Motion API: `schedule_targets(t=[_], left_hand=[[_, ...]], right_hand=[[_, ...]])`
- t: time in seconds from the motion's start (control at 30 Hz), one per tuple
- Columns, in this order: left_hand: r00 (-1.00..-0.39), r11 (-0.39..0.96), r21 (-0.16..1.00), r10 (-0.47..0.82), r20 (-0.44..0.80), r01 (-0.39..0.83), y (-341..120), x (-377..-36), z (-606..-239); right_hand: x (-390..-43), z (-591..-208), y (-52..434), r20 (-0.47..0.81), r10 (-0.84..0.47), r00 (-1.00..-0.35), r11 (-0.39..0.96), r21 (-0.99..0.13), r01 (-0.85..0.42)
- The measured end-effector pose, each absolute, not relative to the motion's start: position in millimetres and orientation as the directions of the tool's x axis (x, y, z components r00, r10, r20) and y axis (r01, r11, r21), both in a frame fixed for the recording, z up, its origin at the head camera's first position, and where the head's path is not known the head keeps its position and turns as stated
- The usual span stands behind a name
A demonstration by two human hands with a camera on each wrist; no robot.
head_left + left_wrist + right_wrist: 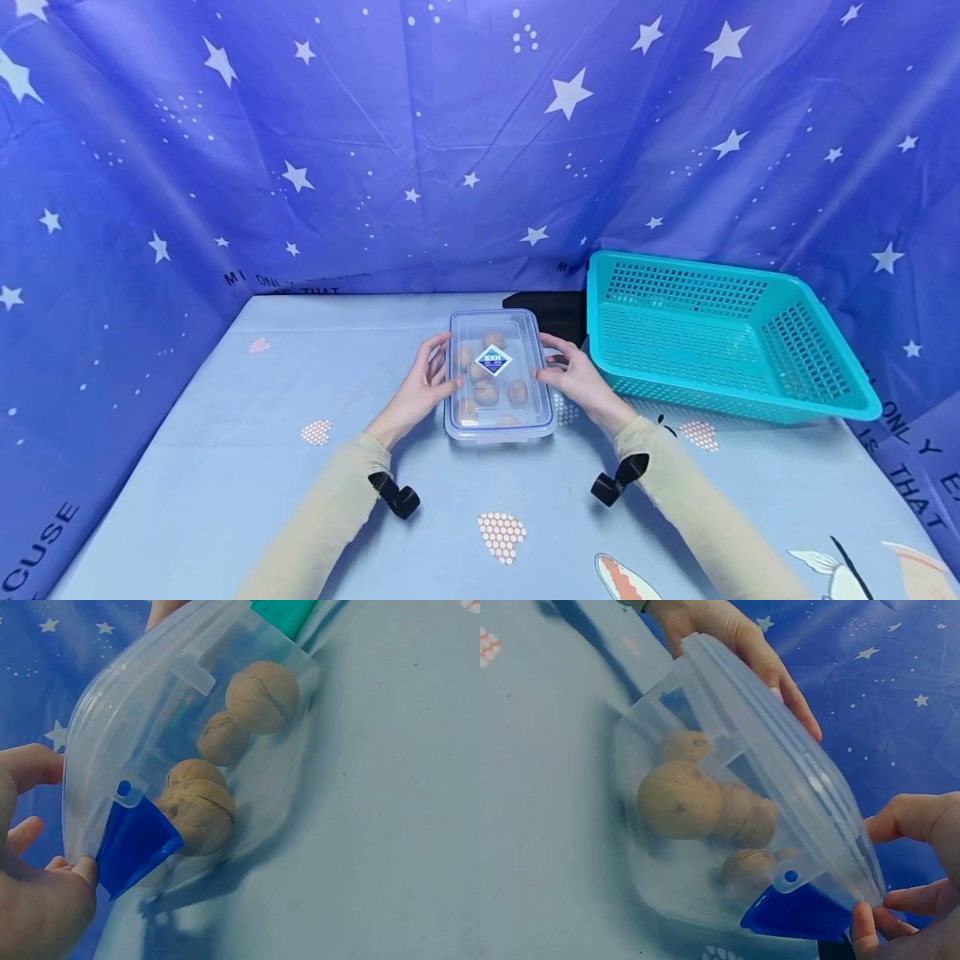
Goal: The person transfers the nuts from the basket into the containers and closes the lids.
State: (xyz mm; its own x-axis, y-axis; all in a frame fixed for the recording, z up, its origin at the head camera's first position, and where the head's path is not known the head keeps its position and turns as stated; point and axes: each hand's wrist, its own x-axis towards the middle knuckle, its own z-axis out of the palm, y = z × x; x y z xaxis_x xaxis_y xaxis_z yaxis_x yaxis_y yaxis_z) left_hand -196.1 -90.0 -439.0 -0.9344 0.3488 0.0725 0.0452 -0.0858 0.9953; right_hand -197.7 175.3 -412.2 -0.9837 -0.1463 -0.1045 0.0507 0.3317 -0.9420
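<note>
A clear plastic food container (498,412) with a blue-edged lid (517,333) sits on the table. The lid lies on top, and several walnuts (262,697) show through the walls. My left hand (418,387) holds the left side, thumb over the lid's edge, fingertips at a blue side clip (139,844) that hangs slanted outward. On the opposite side my right hand (585,379) grips the lid's edge in the same way, fingers at another blue clip (799,911), also tilted out from the wall. Some fingertips are hidden behind the lid's rim.
A turquoise perforated basket (682,333) stands at the back right, close to my right hand. A black flat thing (551,312) lies behind the container, partly under the basket. Starry blue cloth (420,150) hangs around the table (225,483).
</note>
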Motion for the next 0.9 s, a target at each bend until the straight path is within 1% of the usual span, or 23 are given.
schedule_targets(t=[0.23,0.33,0.43,0.57,0.67,0.9], left_hand=[[-0.935,-0.015,0.997,0.347,0.071,0.07,-90,-201,-440],[-0.944,0.014,0.998,0.325,0.052,0.06,-90,-202,-442],[-0.951,-0.003,0.998,0.303,0.063,0.065,-89,-202,-443],[-0.952,-0.053,0.993,0.284,0.115,0.104,-86,-203,-444],[-0.953,-0.075,0.992,0.278,0.121,0.104,-86,-205,-444],[-0.963,-0.046,0.995,0.25,0.098,0.09,-88,-218,-446]], right_hand=[[-201,-415,178,-0.088,-0.16,-0.983,0.312,-0.949,0.035],[-202,-417,180,-0.112,-0.181,-0.977,0.33,-0.943,0.046],[-201,-419,182,-0.144,-0.219,-0.965,0.322,-0.944,0.067],[-201,-420,182,-0.17,-0.242,-0.955,0.216,-0.969,0.118],[-202,-420,180,-0.183,-0.228,-0.956,0.137,-0.978,0.154],[-217,-421,170,-0.201,-0.181,-0.963,0.06,-0.979,0.193]])
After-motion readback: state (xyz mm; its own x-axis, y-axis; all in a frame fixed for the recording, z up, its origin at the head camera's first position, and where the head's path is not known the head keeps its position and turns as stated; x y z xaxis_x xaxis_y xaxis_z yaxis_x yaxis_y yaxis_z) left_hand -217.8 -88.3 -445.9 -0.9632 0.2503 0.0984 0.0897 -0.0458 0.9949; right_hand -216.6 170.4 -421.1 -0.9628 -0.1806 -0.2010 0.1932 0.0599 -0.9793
